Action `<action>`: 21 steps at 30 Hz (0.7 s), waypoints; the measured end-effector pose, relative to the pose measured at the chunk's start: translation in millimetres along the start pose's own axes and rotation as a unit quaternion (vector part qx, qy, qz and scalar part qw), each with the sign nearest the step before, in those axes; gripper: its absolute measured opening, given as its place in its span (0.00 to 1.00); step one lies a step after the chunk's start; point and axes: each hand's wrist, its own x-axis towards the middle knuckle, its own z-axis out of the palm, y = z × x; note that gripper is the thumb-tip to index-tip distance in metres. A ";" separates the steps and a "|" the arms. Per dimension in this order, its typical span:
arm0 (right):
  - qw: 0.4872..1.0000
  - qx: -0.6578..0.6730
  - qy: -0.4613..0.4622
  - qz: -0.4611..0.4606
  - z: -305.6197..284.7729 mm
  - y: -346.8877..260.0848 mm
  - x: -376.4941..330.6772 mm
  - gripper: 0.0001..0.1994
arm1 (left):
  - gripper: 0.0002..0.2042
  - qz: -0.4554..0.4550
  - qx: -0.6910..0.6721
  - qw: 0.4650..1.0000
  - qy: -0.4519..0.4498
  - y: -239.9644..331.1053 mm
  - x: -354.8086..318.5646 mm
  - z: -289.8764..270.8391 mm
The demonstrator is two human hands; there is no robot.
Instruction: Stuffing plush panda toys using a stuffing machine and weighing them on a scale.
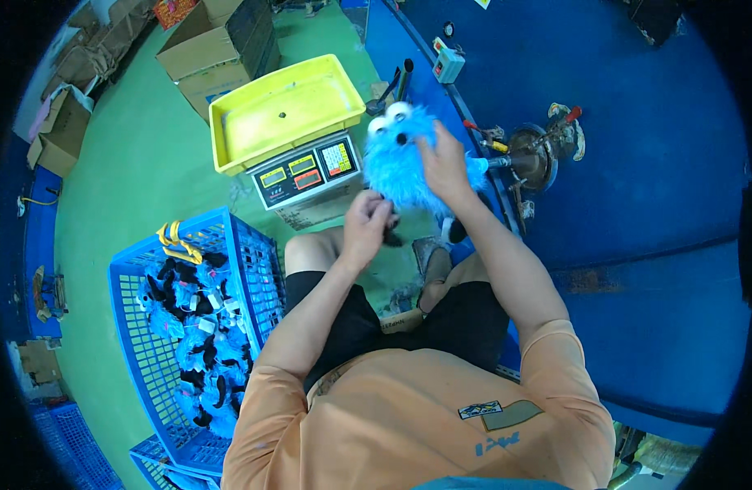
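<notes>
A fluffy blue plush toy point(396, 167) with bulging white eyes, a black nose and black limbs is held up in front of me. My right hand point(446, 167) grips its upper right side, thumb on the front. Curled fingers of my left hand point(369, 222) are at its lower left edge, by a black limb; what exactly they pinch is partly hidden. A metal nozzle point(498, 162) juts from the blue machine point(621, 212) and meets the toy's right side; I cannot tell how far it goes in.
On my left stands a blue plastic crate point(139, 359) of limp blue plush pieces, yellow straps point(178, 243) on its rim. Ahead, a yellow tray point(229, 151) rests on a digital scale point(304, 175). Cardboard boxes point(200, 57) stand behind. Red-handled fittings point(574, 115) surround the nozzle's base.
</notes>
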 end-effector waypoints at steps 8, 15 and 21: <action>0.971 -0.213 0.087 0.070 -55.8 9.3 20.3 0.14 | 0.16 0.007 0.013 1.000 0.016 32.7 -1.2 -8.5; 0.901 -0.265 -0.067 -0.337 -30.0 11.8 -18.0 0.15 | 0.17 -0.006 -0.159 0.986 0.059 31.0 10.0 1.0; 0.902 -0.301 -0.084 -0.297 -78.0 52.0 -4.9 0.13 | 0.17 -0.073 -0.225 0.971 -0.032 45.7 10.6 28.6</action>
